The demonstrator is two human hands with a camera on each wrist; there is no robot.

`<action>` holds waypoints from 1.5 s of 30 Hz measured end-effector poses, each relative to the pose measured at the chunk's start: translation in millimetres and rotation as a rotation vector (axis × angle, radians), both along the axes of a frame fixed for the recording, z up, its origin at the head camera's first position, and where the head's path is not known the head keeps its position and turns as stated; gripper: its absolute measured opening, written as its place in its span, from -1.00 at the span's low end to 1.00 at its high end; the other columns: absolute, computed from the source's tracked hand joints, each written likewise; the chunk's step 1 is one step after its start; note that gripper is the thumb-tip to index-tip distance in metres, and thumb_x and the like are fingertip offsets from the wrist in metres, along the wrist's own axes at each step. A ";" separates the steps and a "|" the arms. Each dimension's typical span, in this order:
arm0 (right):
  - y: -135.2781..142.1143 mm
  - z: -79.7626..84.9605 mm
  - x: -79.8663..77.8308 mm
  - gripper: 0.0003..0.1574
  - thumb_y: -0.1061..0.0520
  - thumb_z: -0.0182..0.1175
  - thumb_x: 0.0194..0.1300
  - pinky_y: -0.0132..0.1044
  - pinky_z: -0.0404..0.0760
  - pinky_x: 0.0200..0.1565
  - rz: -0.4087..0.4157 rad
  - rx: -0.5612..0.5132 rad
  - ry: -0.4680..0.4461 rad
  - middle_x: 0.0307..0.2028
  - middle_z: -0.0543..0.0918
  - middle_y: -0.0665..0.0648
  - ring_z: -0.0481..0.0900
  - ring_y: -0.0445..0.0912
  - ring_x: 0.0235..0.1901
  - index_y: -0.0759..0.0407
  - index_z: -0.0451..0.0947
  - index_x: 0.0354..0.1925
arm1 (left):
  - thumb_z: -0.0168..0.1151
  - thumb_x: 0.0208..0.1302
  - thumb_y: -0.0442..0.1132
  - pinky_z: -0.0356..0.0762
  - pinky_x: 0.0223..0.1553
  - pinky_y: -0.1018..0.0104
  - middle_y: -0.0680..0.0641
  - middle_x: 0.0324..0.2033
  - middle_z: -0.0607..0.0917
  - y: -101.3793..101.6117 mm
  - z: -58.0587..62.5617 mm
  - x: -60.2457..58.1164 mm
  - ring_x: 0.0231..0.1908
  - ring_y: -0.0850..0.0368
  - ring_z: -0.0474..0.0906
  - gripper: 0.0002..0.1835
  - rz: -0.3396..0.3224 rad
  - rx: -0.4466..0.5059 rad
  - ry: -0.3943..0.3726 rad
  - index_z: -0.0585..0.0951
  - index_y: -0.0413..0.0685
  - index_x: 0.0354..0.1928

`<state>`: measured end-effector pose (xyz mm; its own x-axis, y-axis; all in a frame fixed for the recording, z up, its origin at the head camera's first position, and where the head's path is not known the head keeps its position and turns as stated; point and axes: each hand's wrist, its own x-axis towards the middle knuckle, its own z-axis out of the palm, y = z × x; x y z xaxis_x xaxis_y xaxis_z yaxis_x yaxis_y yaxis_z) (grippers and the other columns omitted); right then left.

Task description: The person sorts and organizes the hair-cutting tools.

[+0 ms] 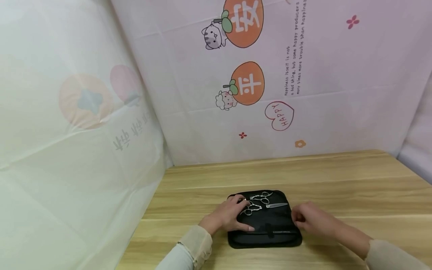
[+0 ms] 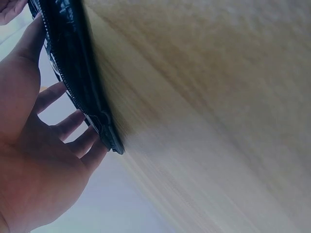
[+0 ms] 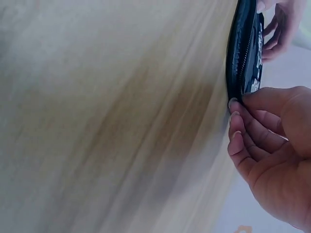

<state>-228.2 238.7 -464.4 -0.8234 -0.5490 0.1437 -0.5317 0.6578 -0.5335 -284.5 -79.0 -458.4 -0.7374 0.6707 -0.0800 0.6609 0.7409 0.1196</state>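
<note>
A black zip case (image 1: 280, 219) lies opened flat on the table, with silver scissors inside. One pair of scissors (image 1: 264, 197) is at the top, its finger rings upward; a second pair of scissors (image 1: 252, 208) sits beside my left fingers. A narrow blade (image 1: 277, 205) points right. My left hand (image 1: 231, 214) rests spread over the case's left side, thumb on its lower part and fingers near the scissors. At the right edge, my right hand (image 1: 312, 219) pinches the case border between thumb and curled fingers. The zipper (image 3: 247, 53) runs along the rim in the right wrist view.
The wood-grain table (image 1: 357, 187) extends on both sides of the case. Behind it hangs a white printed cloth (image 1: 202, 138), and another pale cloth (image 1: 67, 187) forms a wall on the left. A strap (image 1: 269, 230) crosses the case's lower part.
</note>
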 end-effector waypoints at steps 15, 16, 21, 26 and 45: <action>-10.1 8.6 3.5 -0.80 0.37 0.34 0.13 -0.38 0.42 -0.48 -0.046 -0.051 -0.041 -0.57 0.48 -0.15 0.36 -0.33 -0.54 0.13 0.55 -0.40 | 0.30 0.16 0.47 0.43 0.31 0.07 -0.04 0.45 0.31 0.3 -0.6 0.2 0.39 -0.01 0.32 -0.04 -0.007 -0.002 -0.001 0.34 0.17 0.51; -9.7 8.5 3.4 -0.80 0.37 0.34 0.14 -0.38 0.42 -0.48 -0.040 -0.057 -0.044 -0.57 0.48 -0.15 0.36 -0.33 -0.54 0.13 0.55 -0.40 | 0.31 0.15 0.47 0.42 0.31 0.07 -0.03 0.45 0.31 0.1 0.1 0.0 0.39 -0.01 0.32 -0.04 -0.004 0.002 -0.007 0.34 0.18 0.51; -6.8 7.6 2.4 -0.82 0.33 0.37 0.19 -0.37 0.45 -0.45 0.006 -0.053 0.000 -0.54 0.49 -0.18 0.39 -0.35 -0.51 0.13 0.57 -0.32 | 0.29 0.18 0.46 0.39 0.34 0.07 -0.01 0.47 0.29 -2.6 2.4 -0.2 0.42 0.00 0.29 -0.08 0.005 0.010 -0.041 0.36 0.22 0.50; -5.3 5.1 4.3 -0.79 0.31 0.40 0.15 -0.36 0.45 -0.41 0.037 -0.016 0.058 -0.54 0.47 -0.22 0.39 -0.37 -0.48 0.11 0.59 -0.28 | 0.28 0.22 0.42 0.37 0.36 0.05 -0.01 0.48 0.29 -5.1 3.1 -0.3 0.45 0.01 0.25 -0.14 0.002 0.035 -0.071 0.38 0.23 0.48; -5.2 15.2 -18.8 -0.91 0.34 0.28 0.24 -0.35 0.49 -0.46 -0.037 -0.008 0.039 -0.50 0.57 -0.14 0.45 -0.34 -0.51 0.19 0.61 -0.28 | 0.48 0.20 0.13 0.43 0.30 0.16 -0.05 0.24 0.53 -16.3 5.3 -21.2 0.26 0.02 0.46 -0.32 -0.034 0.213 0.006 0.55 0.01 0.29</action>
